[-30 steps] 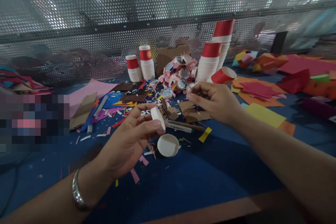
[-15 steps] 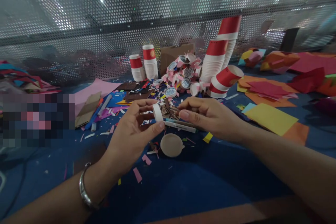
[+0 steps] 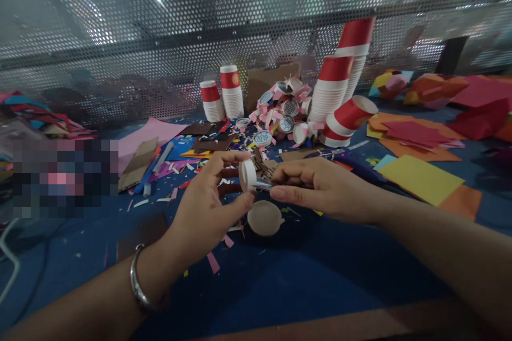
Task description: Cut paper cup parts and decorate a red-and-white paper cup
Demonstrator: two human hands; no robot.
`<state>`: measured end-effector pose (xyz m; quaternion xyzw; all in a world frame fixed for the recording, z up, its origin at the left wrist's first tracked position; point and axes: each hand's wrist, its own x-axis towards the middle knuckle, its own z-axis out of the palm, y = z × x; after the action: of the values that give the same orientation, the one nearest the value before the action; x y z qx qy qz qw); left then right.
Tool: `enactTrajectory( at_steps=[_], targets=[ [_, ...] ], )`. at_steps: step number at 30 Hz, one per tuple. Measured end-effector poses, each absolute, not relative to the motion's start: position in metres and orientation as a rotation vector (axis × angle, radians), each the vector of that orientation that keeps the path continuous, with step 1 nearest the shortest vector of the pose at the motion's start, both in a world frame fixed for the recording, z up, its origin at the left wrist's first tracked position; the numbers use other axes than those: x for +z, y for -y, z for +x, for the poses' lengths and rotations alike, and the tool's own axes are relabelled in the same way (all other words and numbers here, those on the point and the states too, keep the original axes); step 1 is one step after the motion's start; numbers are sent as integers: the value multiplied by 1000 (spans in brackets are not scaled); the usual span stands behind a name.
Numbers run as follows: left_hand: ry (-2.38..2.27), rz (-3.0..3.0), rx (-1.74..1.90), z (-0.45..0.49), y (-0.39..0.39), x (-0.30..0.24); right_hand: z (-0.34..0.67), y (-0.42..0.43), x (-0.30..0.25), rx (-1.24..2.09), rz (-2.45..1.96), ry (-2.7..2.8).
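My left hand (image 3: 206, 208) pinches a small white paper-cup base (image 3: 247, 175) between thumb and fingers, held on edge above the blue table (image 3: 304, 277). My right hand (image 3: 320, 189) is closed in a pinch right beside the cup base; what its fingertips hold is hidden. A second round cup base (image 3: 264, 218) lies flat on the table just below both hands. A silver bracelet (image 3: 138, 282) sits on my left wrist.
Stacks of red-and-white paper cups (image 3: 332, 90) and two shorter stacks (image 3: 232, 91) stand at the back by a perforated metal screen (image 3: 160, 32). A heap of pink-trimmed cup pieces (image 3: 282, 112), coloured paper sheets (image 3: 420, 178), cardboard (image 3: 138, 162) and paper scraps litter the table.
My right hand came back from the pile of cup pieces toward me and now meets the cup base in my left hand. The left hand has turned the cup base more upright.
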<state>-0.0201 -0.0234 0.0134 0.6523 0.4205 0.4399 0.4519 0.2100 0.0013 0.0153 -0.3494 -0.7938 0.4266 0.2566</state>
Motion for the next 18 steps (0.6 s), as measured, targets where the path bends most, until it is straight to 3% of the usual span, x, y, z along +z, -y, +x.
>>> enactTrajectory(
  at_steps=[18],
  targets=[
    [-1102,1570,1179,-18,29,17,208,0,20,1049,-943,2221]
  ],
)
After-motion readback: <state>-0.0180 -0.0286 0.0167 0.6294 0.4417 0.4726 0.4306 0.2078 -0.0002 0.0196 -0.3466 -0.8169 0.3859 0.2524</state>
